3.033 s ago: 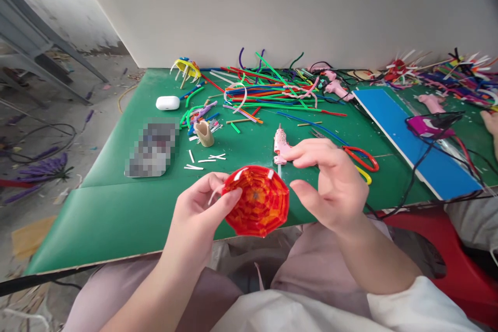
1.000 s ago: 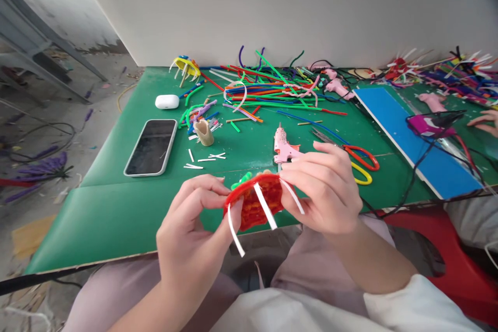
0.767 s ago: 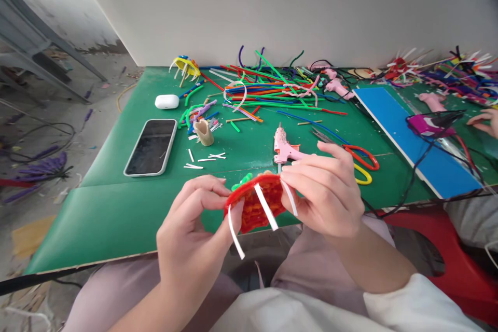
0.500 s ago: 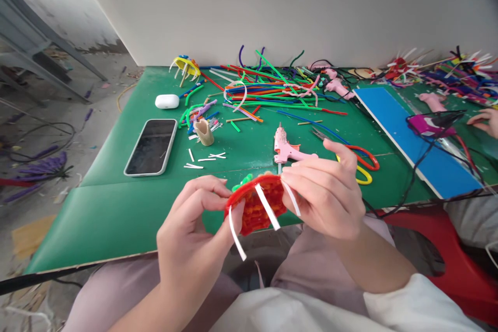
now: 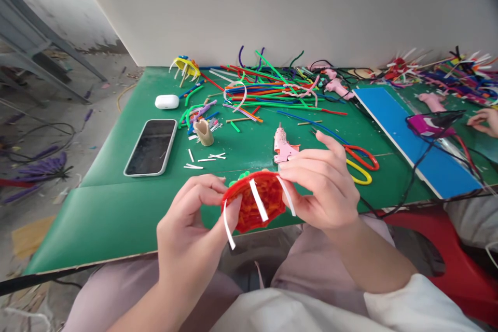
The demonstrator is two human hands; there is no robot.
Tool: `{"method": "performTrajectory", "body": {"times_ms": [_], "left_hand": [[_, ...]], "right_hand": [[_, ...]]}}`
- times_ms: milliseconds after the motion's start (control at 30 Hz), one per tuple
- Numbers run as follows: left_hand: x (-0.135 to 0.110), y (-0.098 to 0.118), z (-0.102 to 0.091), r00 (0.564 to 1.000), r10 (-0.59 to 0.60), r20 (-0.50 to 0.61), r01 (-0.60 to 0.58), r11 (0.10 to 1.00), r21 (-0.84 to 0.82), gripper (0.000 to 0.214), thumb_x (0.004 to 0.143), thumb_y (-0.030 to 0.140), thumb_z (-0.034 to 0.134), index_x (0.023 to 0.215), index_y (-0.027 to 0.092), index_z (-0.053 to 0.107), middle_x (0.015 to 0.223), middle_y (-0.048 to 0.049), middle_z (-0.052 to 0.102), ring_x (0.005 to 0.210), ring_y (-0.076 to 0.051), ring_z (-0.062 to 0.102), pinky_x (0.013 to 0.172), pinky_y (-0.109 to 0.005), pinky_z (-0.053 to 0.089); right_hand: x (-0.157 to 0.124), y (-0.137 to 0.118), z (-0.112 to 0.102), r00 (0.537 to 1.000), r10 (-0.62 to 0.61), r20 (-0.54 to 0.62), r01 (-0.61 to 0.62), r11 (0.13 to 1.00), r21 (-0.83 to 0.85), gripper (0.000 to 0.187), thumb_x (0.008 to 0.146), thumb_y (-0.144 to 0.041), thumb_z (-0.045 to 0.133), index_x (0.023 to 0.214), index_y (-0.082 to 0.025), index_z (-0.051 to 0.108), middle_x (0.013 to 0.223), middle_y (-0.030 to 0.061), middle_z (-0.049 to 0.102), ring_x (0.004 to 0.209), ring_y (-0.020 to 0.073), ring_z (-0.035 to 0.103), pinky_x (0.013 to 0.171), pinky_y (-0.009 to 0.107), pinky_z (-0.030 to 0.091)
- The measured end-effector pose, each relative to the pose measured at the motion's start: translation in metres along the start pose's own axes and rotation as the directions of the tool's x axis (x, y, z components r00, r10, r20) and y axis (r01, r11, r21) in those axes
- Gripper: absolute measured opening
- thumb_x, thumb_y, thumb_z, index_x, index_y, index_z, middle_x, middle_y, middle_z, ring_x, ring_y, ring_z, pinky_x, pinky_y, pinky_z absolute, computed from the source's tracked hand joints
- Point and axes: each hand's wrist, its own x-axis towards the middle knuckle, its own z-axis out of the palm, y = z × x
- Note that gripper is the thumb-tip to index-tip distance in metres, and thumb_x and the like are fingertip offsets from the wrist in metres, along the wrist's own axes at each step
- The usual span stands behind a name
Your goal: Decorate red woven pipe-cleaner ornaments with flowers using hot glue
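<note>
Between my hands is a red dome-shaped pipe-cleaner piece (image 5: 249, 213), tilted so its hollow underside faces me. Three white strips hang from its rim, with one white strip (image 5: 259, 200) at the middle. My left hand (image 5: 198, 212) pinches the rim's left side, thumb inside the hollow. At the right end of the rim, my right hand (image 5: 321, 187) is closed with its fingertips by the right-hand strip. Bits of green pipe cleaner (image 5: 238, 178) show behind the upper rim. Just beyond lies a pink glue gun (image 5: 283, 146), partly covered by my right hand.
Scissors with red and yellow handles (image 5: 361, 172) lie right of the glue gun. Leftward are a phone (image 5: 151, 148), a white earbud case (image 5: 167, 101) and a beige cup (image 5: 204, 133). Colourful pipe cleaners (image 5: 268, 91) spread behind. Another person's hand (image 5: 484, 122) is at far right, past a blue board (image 5: 412, 137).
The red piece has shifted slightly left and up, and its underside has tipped more toward me. Both hands keep hold, the right one moving a little left.
</note>
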Motion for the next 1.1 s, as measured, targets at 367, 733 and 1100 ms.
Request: {"method": "performTrajectory", "body": {"times_ms": [367, 733, 1100], "left_hand": [[0.0007, -0.0006, -0.0010, 0.999, 0.031, 0.017, -0.030, 0.999, -0.011, 0.016, 0.073, 0.012, 0.062, 0.064, 0.020, 0.052, 0.079, 0.0001, 0.054, 0.082, -0.016, 0.055, 0.078, -0.034, 0.048], [0.0004, -0.0001, -0.0010, 0.999, 0.049, 0.017, -0.049, 0.999, 0.002, 0.016, 0.072, 0.010, 0.062, 0.064, 0.020, 0.052, 0.079, 0.0002, 0.053, 0.082, -0.015, 0.054, 0.078, -0.033, 0.047], [0.0015, -0.0019, -0.0003, 0.999, 0.039, -0.027, -0.039, 0.999, 0.008, 0.016, 0.072, 0.012, 0.063, 0.064, 0.020, 0.052, 0.078, 0.0012, 0.054, 0.080, -0.014, 0.054, 0.078, -0.030, 0.047]], "right_hand": [[0.0018, -0.0018, -0.0019, 1.000, 0.000, 0.001, 0.000, 1.000, -0.016, 0.011, 0.073, -0.015, 0.061, 0.080, -0.021, 0.056, 0.070, -0.0026, 0.068, 0.068, 0.0138, 0.066, 0.091, 0.045, 0.046], [-0.0009, -0.0025, -0.0027, 1.000, -0.010, -0.004, 0.010, 1.000, -0.019, 0.012, 0.073, -0.015, 0.061, 0.082, -0.022, 0.056, 0.071, -0.0027, 0.068, 0.070, 0.0132, 0.066, 0.094, 0.044, 0.045], [-0.0014, -0.0002, -0.0045, 1.000, 0.013, -0.010, -0.013, 0.999, 0.038, 0.011, 0.074, -0.016, 0.059, 0.083, -0.022, 0.056, 0.074, -0.0015, 0.067, 0.071, 0.0142, 0.065, 0.091, 0.045, 0.046]]}}
